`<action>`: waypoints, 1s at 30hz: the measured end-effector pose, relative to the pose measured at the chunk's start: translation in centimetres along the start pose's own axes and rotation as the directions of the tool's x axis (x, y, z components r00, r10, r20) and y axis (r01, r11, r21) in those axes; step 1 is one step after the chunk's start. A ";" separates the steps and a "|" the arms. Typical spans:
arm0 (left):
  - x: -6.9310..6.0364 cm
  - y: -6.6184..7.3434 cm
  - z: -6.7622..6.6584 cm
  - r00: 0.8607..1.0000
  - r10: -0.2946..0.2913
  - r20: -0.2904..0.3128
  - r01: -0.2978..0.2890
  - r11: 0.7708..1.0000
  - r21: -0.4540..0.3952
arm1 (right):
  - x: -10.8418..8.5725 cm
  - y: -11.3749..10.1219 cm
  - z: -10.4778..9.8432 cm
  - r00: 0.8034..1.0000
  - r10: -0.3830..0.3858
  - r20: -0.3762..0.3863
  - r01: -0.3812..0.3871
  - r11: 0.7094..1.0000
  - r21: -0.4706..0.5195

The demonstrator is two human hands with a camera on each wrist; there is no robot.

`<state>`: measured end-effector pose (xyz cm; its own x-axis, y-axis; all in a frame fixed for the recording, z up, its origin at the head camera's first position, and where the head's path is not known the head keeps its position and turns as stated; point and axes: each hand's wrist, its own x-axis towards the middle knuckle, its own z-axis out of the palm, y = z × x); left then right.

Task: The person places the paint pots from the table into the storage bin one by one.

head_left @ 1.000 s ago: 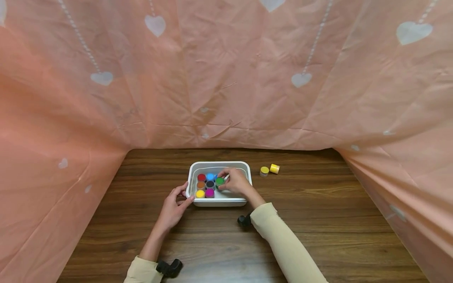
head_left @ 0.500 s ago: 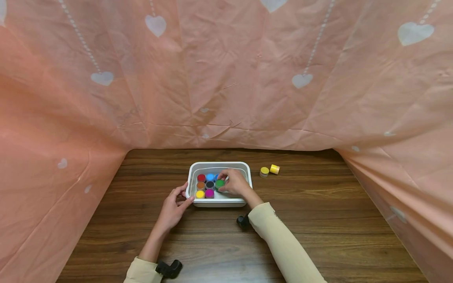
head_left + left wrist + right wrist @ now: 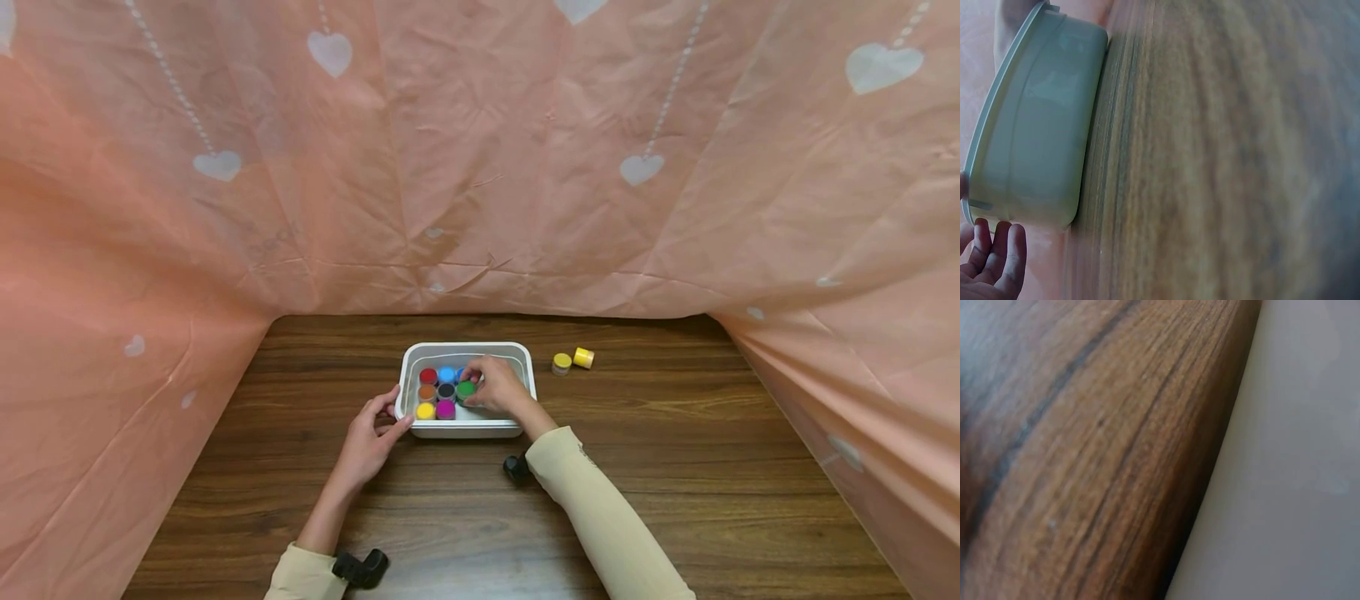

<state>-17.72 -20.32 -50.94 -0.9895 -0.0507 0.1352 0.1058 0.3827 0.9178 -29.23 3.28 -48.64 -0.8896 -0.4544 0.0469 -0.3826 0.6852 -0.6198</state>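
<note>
A white plastic tub (image 3: pixel 465 430) stands on the table with several small paint jars inside. My left hand (image 3: pixel 367 437) grips its left front corner; in the left wrist view the fingers (image 3: pixel 1016 250) lie against the tub's wall under the rim. My right hand (image 3: pixel 498 387) reaches into the tub and pinches a green-lidded paint jar (image 3: pixel 466 389). Beside it sit a black-lidded jar (image 3: pixel 446 391) and a magenta one (image 3: pixel 446 409). Red (image 3: pixel 428 376), light blue (image 3: pixel 447 374), orange-brown (image 3: pixel 427 392) and yellow (image 3: pixel 425 411) lids show too. A darker blue lid is partly hidden by my right fingers.
Right of the tub, a yellow-lidded jar (image 3: pixel 561 362) stands upright and another yellow jar (image 3: pixel 583 358) lies on its side. The wooden table (image 3: pixel 720 450) ends at a pink curtain (image 3: pixel 480 208) at the back and sides. The right wrist view shows only table and tub wall.
The right hand and the green-lidded jar have settled very slightly lower in the tub. The left hand and the other jars look unmoved.
</note>
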 end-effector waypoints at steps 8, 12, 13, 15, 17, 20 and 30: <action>0.2 0.1 0.2 1.000 -0.003 0.002 0.003 1.000 -0.003 | 0.0 0.1 -0.1 1.000 -0.010 -0.013 0.010 1.000 -0.008; 0.1 0.3 0.3 1.000 -0.002 0.000 0.002 1.000 -0.016 | 0.0 0.0 -0.1 1.000 -0.002 -0.010 0.002 1.000 -0.019; 0.1 0.3 0.2 1.000 -0.003 -0.003 0.003 1.000 -0.017 | 0.0 0.0 -0.2 1.000 -0.004 -0.009 0.004 1.000 -0.020; 0.1 0.3 0.2 1.000 -0.005 -0.007 0.004 1.000 -0.016 | 0.0 0.0 -0.2 1.000 -0.007 -0.008 0.007 1.000 -0.018; 0.1 0.4 0.2 1.000 -0.003 -0.007 0.003 1.000 -0.015 | 0.0 -0.1 -0.2 1.000 -0.009 -0.010 0.009 1.000 -0.016; 0.2 0.4 0.2 1.000 -0.007 -0.001 0.007 1.000 -0.004 | 0.0 -0.1 -0.2 1.000 -0.008 -0.009 0.008 1.000 -0.011; 0.0 0.3 -0.1 1.000 -0.025 0.010 0.025 1.000 -0.004 | -0.3 -0.5 -1.2 0.999 -0.019 0.028 0.019 1.000 0.005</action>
<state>-17.67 -20.26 -50.62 -0.9928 -0.0512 0.1086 0.0814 0.3779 0.9223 -29.09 3.79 -47.43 -0.8750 -0.4827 0.0368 -0.3977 0.6736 -0.6230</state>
